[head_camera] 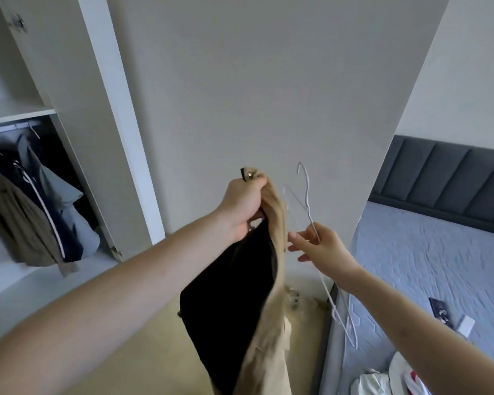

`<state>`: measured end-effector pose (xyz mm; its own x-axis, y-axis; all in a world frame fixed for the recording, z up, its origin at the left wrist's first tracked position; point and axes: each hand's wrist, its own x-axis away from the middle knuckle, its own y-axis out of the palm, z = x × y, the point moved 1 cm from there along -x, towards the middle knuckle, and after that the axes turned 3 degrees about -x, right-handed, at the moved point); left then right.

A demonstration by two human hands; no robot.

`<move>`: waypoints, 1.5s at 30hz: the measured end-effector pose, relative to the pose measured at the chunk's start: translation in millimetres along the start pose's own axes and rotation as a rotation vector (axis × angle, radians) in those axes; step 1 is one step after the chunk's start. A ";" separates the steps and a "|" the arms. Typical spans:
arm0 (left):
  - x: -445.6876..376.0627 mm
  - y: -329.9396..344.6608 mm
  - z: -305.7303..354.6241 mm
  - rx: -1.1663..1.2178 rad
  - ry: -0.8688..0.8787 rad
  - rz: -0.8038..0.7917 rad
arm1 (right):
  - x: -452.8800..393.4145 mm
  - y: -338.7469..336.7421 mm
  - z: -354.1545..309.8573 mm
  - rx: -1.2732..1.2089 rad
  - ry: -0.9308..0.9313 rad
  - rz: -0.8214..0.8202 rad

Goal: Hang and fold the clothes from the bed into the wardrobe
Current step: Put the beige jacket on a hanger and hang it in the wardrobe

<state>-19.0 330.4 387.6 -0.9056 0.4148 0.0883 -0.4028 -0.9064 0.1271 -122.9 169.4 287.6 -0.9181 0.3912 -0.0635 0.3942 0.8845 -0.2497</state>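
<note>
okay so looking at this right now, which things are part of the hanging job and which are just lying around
Part of the job:
left hand, its grip on the tan garment
right hand, holding the white wire hanger
wardrobe with clothes already hanging

Just lying about:
dark flat item on the bed
white bags at the bed's near end

Two bare hands up: left hand (244, 206), right hand (322, 248). One thin white wire hanger (308, 206), one beige garment with black lining (240, 295). Far left, one open white wardrobe (69, 81), about four hung clothes (35, 201). Right, one bed with grey padded headboard (439, 178).
</note>
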 end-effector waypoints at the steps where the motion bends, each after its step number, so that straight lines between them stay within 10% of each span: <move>1: 0.9 5.6 -2.0 -0.012 0.010 -0.036 | -1.6 0.5 0.1 -0.007 0.004 -0.015; 12: 1.9 -9.8 3.7 -0.145 0.078 -0.285 | 15.2 4.2 1.4 -0.207 0.093 -0.146; 17: 20.2 -8.8 -5.0 -0.225 0.191 -0.468 | -1.9 -7.5 -29.4 -0.405 0.426 -0.246; 25: 56.9 7.9 -59.1 -0.534 0.491 -0.546 | -14.0 -1.8 -41.0 -0.030 0.477 -0.449; 32: 69.9 -29.9 -172.2 -0.642 -0.044 -0.981 | -9.6 8.8 -35.3 0.437 0.121 -0.260; 39: 0.9 -104.0 -232.5 -0.739 -0.353 -0.363 | 2.9 -5.1 -47.3 0.516 -0.163 -0.252; 45: -14.0 -58.2 -247.9 -0.830 -0.079 -0.564 | 16.4 -8.0 -60.8 0.532 -0.222 -0.320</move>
<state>-15.8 357.7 134.1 -0.5550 0.7773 0.2965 -0.7622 -0.3323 -0.5555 -138.6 184.2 347.3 -0.9957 0.0177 -0.0906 0.0785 0.6797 -0.7293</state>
